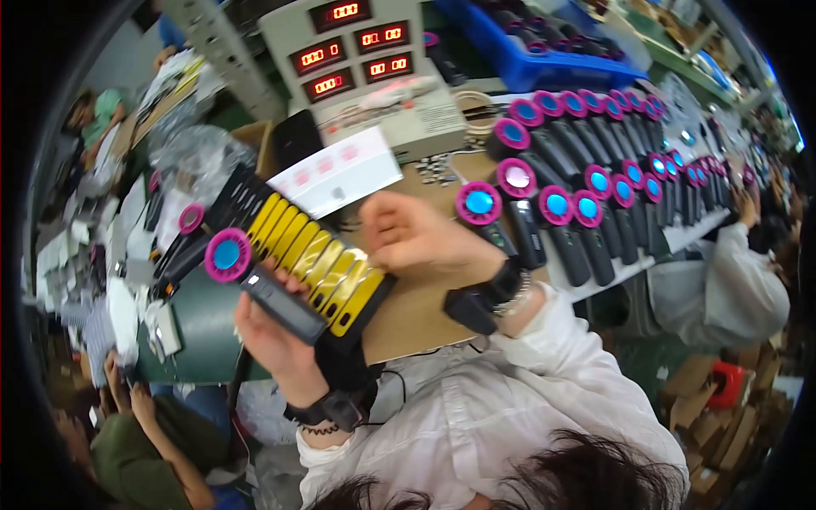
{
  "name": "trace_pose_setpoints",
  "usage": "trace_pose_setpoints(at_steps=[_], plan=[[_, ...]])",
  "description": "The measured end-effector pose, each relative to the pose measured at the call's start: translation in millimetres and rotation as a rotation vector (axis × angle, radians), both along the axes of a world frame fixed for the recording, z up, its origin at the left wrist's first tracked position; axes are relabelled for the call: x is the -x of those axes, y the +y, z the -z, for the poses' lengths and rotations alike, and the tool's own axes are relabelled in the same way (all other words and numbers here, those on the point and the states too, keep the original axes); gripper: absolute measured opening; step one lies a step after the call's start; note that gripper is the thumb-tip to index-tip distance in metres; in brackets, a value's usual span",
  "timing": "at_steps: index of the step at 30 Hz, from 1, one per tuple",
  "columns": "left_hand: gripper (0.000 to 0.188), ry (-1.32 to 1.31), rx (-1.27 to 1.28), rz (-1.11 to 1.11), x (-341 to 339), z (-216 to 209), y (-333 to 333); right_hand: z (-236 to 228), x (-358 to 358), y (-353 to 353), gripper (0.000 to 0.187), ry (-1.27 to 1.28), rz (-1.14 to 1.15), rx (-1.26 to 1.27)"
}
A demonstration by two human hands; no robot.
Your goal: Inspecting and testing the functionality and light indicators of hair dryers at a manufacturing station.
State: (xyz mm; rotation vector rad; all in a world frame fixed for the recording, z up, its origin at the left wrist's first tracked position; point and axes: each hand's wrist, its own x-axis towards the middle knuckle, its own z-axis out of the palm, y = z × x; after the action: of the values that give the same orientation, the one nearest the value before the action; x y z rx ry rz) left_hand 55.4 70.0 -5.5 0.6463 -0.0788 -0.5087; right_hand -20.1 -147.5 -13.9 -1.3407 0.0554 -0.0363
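Note:
My left hand point(276, 344) is wrapped round the dark grip of a handheld device point(285, 304), which has a round head with a pink ring and a shiny blue centre. The device is tilted, its head up to the left. Beside it lies a black tray with a row of yellow strips point(293, 242), some of them glossy. My right hand point(416, 234) hovers just past the right end of that row, its fingers curled in. Whatever those fingers may pinch is too small or hidden to see. A white card with pink marks point(344, 174) lies behind the strips.
A test instrument point(340, 55) with red digit displays stands at the back. To the right, several similar devices point(557, 208) lie in rows beneath a blue bin point(544, 68). Clear plastic bags point(200, 149) are heaped at the left. Other people sit on both sides.

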Motion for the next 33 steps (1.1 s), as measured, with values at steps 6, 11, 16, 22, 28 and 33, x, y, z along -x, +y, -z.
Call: trace_pose_setpoints(at_steps=[6, 11, 16, 22, 28, 33], plan=[[0.048, -0.009, 0.012, 0.019, 7.7, -12.8, -7.5, -1.2, 22.6, -1.6, 0.041, -0.098, -0.111, -0.630], [0.049, -0.017, 0.087, 0.073, 24.0, -28.8, -28.6, -9.2, 33.7, -0.1, 0.041, -0.165, -0.110, -0.649], [0.044, -0.084, -0.138, 0.171, 42.7, -27.1, -59.5, -20.2, 50.7, 3.6, 0.038, -0.088, 0.011, -0.516], [0.049, -0.109, -0.222, 0.178, 50.9, -24.6, -78.0, -34.4, 66.8, 3.8, 0.033, -0.040, 0.216, 0.187], [0.055, -0.125, -0.213, 0.208, 54.8, -19.4, -83.6, -41.1, 75.1, 9.2, 0.029, -0.091, 0.282, 0.542], [0.055, -0.075, -0.201, 0.207, 57.8, -19.4, -85.5, -39.4, 76.5, 11.4, 0.029, -0.121, 0.294, 0.631]])
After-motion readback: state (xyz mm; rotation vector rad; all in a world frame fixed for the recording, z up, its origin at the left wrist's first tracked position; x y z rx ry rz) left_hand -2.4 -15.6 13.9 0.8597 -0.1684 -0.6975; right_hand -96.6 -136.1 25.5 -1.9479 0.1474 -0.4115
